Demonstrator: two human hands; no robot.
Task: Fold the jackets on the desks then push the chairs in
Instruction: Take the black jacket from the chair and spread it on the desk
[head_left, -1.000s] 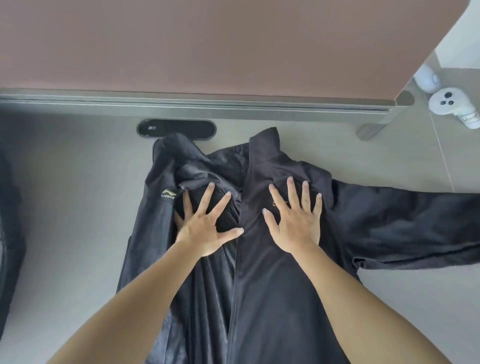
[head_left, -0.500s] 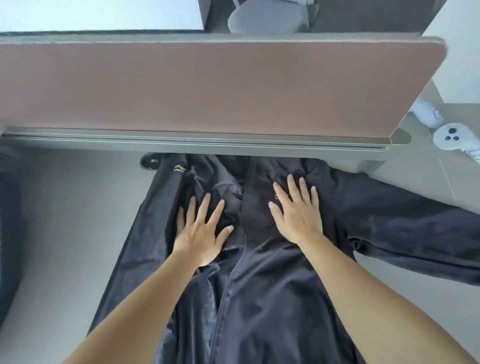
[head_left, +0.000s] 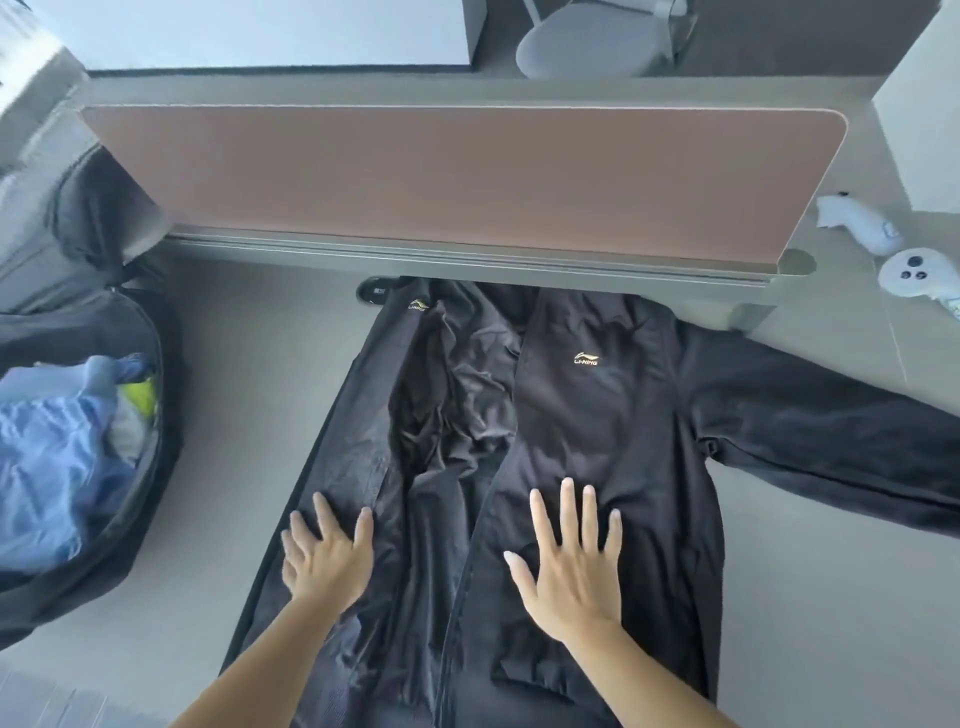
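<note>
Head view. Pressing flat with the left hand (head_left: 324, 558) on the left-side front panel of the black jacket (head_left: 597, 426), fingers straight and slightly fanned, grasping nothing. Likewise with the right hand (head_left: 569, 566): palm down on the right-side front panel, fingers straight and spread, nothing gripped.

Spread front-up and unzipped on the grey desk (head_left: 249, 374), just in front of the brown partition (head_left: 457, 176). Collar up against the partition's base rail, one sleeve stretched out past the partition's right end, hem running off toward the near edge.

In front of the partition's left end, an open black bag (head_left: 150, 415). Inside it, crumpled blue cloth (head_left: 57, 441) and something yellow-green (head_left: 139, 397), too blurred to name.

Just off the partition's right end, two white controllers (head_left: 914, 273). Behind the partition, a pale chair (head_left: 587, 47).
</note>
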